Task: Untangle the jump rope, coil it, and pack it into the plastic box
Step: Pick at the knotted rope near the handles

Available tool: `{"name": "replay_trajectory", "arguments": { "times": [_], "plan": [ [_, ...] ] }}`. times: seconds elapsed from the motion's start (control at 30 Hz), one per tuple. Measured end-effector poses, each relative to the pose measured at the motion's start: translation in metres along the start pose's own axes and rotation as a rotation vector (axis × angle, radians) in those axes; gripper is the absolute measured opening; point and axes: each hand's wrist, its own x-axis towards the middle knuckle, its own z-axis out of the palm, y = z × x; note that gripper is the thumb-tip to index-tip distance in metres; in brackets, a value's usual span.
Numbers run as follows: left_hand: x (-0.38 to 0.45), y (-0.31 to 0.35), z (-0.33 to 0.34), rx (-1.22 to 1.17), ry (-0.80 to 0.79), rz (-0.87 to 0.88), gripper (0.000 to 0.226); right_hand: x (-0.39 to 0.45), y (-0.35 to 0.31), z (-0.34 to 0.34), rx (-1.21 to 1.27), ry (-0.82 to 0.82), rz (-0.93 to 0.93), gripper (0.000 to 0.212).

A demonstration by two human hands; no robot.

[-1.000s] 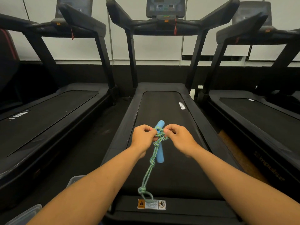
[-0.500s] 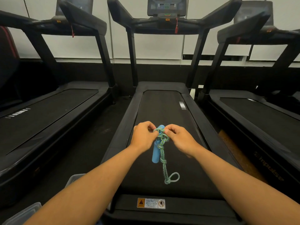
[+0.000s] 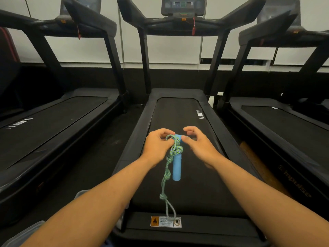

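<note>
A green braided jump rope (image 3: pixel 167 172) with a light blue handle (image 3: pixel 176 166) hangs over the middle treadmill's belt. My left hand (image 3: pixel 157 147) pinches the knotted top of the rope against the handle's upper end. From there the rope drops in several knots to a small loop near the belt's rear edge. My right hand (image 3: pixel 199 145) hovers just right of the handle top with its fingers spread, and I cannot tell whether its thumb touches the handle. Clear plastic box parts (image 3: pixel 21 235) show at the lower left, partly behind my left arm.
The middle treadmill (image 3: pixel 195 184) runs away from me, with a warning sticker (image 3: pixel 166 221) at its rear edge. Two more treadmills (image 3: pixel 44 125) flank it left and right. Dark floor lies between them. A second clear container edge (image 3: pixel 81 194) peeks out beside my left forearm.
My right hand has let go of the rope and spread its fingers. The rope and handle have swung: the tail now hangs straight down to the left of the handle.
</note>
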Motion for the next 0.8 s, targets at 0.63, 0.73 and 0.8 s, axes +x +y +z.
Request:
{"name": "replay_trajectory", "arguments": {
  "times": [0.63, 0.73, 0.8],
  "plan": [
    [0.001, 0.009, -0.012, 0.170, 0.068, 0.038, 0.016, -0.010, -0.003, -0.014, -0.141, -0.244, -0.143, 0.013],
    [0.000, 0.012, -0.008, 0.156, 0.063, 0.012, 0.009, -0.008, -0.003, -0.013, -0.174, -0.180, -0.151, 0.012],
    [0.001, 0.012, -0.009, 0.137, 0.028, 0.004, 0.009, -0.008, -0.005, -0.013, -0.173, -0.147, -0.151, 0.012]
  ]
}}
